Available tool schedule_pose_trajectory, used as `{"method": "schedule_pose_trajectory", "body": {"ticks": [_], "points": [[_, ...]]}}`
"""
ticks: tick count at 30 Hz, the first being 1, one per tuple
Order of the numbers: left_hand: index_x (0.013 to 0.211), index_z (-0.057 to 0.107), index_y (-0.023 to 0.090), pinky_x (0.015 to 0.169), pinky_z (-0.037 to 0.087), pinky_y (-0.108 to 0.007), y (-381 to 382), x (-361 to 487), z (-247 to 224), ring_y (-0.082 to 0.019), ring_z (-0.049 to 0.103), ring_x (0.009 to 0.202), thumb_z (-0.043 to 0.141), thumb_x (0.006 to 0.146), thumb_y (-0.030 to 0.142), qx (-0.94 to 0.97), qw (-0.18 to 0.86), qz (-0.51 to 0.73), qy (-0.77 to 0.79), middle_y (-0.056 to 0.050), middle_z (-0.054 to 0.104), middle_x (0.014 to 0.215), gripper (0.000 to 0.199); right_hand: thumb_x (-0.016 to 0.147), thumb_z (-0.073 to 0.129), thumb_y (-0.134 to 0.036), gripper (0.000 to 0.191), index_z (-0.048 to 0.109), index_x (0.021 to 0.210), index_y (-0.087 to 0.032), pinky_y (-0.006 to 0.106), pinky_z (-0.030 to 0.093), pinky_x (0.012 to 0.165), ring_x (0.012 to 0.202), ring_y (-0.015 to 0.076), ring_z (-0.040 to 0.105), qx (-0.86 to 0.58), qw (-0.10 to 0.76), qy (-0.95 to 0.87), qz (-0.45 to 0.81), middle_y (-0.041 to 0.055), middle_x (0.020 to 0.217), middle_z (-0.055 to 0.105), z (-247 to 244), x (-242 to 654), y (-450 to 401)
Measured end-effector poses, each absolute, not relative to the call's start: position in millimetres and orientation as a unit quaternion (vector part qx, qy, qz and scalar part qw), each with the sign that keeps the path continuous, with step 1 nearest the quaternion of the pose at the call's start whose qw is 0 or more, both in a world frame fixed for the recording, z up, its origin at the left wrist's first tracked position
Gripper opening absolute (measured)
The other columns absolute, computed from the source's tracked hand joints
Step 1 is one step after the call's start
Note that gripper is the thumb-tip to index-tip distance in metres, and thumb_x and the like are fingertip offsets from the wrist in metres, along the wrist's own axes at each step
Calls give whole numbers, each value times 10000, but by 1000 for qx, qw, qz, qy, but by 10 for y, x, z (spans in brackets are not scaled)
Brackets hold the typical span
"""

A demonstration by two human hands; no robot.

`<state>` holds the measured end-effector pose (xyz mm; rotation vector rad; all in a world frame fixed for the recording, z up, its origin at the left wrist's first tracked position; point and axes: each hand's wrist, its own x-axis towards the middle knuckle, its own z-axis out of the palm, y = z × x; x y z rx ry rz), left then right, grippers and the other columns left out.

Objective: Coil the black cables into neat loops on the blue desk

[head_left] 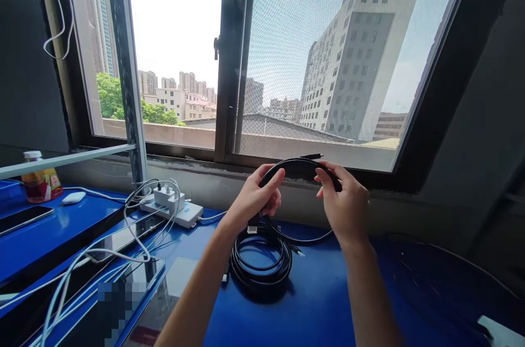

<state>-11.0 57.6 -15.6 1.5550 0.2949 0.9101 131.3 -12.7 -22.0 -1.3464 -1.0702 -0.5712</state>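
A looped black cable (297, 161) is stretched in an arc between my two hands, above the blue table. My left hand (264, 191) grips its left side between thumb and fingers. The right side of the arc is pinched in my right hand (340, 188). A dark connector end (312, 156) sticks out near my right fingertips. Below my left hand, a coiled black cable (262, 270) lies on the table, with light-tipped connectors beside it. One strand curves from below my left hand toward my right wrist.
A white power strip (184, 213) with plugs and tangled white cables stands left of my hands. Phones or tablets (123, 287) lie at lower left. A bottle (41, 177) stands at far left, near a metal shelf post (127, 63). Behind is a window.
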Motion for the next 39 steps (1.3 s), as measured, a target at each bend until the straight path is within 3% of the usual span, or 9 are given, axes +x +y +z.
{"method": "schedule_pose_trajectory", "body": {"ticks": [3,7,11,18,21,25,31,36,39], "points": [[984,494,199,299,213,-144,578,-107,-156,-69,431,303,621,700,642,673,617,398,92,102,486,431,542,808,417,-741,637,700,884,-175,287,441,535,415,111,485,-564,628,-466,-267,63,771,661,-216,1300,-124],[760,451,204,287,182,-137,570,-128,-145,-43,363,269,643,702,611,677,617,398,56,126,386,382,454,813,473,-702,600,676,986,-165,314,476,612,523,125,521,-543,649,-436,-307,96,927,636,-221,1288,-125],[791,505,195,298,170,-142,541,-163,-122,-31,307,248,670,698,581,675,612,408,62,145,303,354,429,815,488,-682,598,684,1025,-157,339,500,671,585,145,560,-536,653,-455,-282,118,983,639,-221,1295,-127],[851,623,161,297,161,-153,561,-213,-94,-32,294,249,712,653,550,671,585,446,96,136,293,317,445,688,649,-637,492,700,822,-166,287,479,520,490,118,531,-533,681,-446,-232,86,856,677,-166,1229,-165],[982,663,144,296,183,-155,600,-260,-84,-35,302,255,707,658,534,679,569,451,109,133,311,319,508,625,712,-603,449,685,710,-164,264,425,463,432,114,496,-544,688,-439,-196,34,624,631,-133,1183,-192],[1020,675,136,300,185,-164,654,-334,-77,-30,287,260,708,671,504,689,551,454,118,128,328,321,508,553,707,-679,511,647,583,-173,253,346,423,392,125,459,-559,694,-438,-122,-17,401,473,-109,1147,-202],[1000,665,130,311,157,-167,691,-394,-79,-24,275,276,725,676,482,697,561,430,122,127,316,343,482,519,760,-619,482,607,578,-167,217,196,339,320,76,319,-547,701,-456,41,-54,342,386,-105,1105,-228],[828,614,159,305,158,-158,710,-387,-88,-25,283,270,747,627,531,705,568,412,105,127,321,329,444,402,823,-545,523,453,455,-178,180,147,307,290,33,270,-539,691,-439,198,-73,336,334,-22,1042,-328],[757,565,169,299,153,-152,725,-385,-101,-23,275,265,757,600,566,714,579,383,91,131,312,323,468,379,790,-584,515,491,473,-177,172,116,281,268,24,235,-528,663,-451,278,-83,338,317,25,1022,-378]]}}
